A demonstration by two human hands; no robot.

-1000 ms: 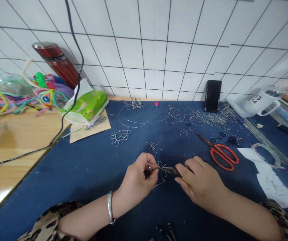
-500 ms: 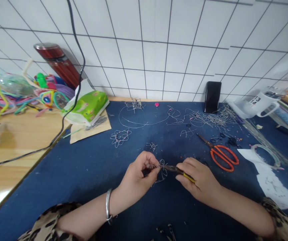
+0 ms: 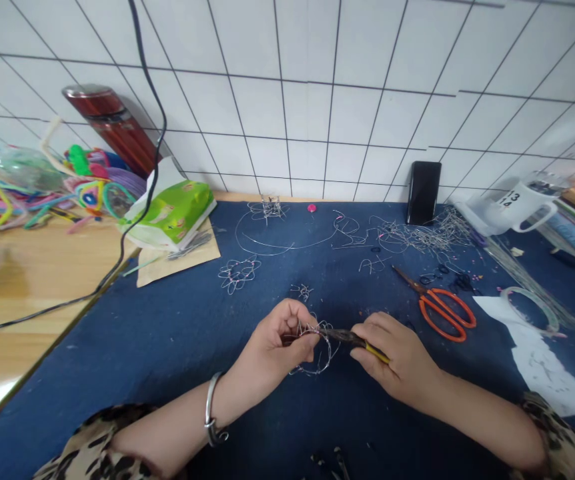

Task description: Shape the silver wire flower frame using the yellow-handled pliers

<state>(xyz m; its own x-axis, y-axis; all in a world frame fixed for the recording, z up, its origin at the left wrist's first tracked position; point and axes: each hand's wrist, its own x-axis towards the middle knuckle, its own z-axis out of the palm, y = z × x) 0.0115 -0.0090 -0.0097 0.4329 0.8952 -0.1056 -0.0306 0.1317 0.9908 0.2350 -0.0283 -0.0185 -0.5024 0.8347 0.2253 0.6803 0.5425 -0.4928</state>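
Observation:
My left hand (image 3: 277,343) pinches a small looped piece of thin silver wire (image 3: 315,350) just above the blue cloth (image 3: 177,333). My right hand (image 3: 392,357) is closed round the yellow handles of small pliers (image 3: 352,338), whose dark jaws point left and meet the wire beside my left fingertips. A silver bangle (image 3: 212,417) sits on my left wrist.
Orange-handled scissors (image 3: 440,307) lie to the right, near white paper (image 3: 542,360). Wire flower shapes (image 3: 237,273), a tangle of wire pieces (image 3: 417,233), a black phone (image 3: 423,192), a white jug (image 3: 517,203), a green tissue pack (image 3: 175,213), a red flask (image 3: 112,127) and coloured pipe cleaners (image 3: 42,187) ring the back.
My left hand has turned the wire piece, so its loops now hang open below my fingers. The pliers have stayed on the wire and both hands have shifted slightly.

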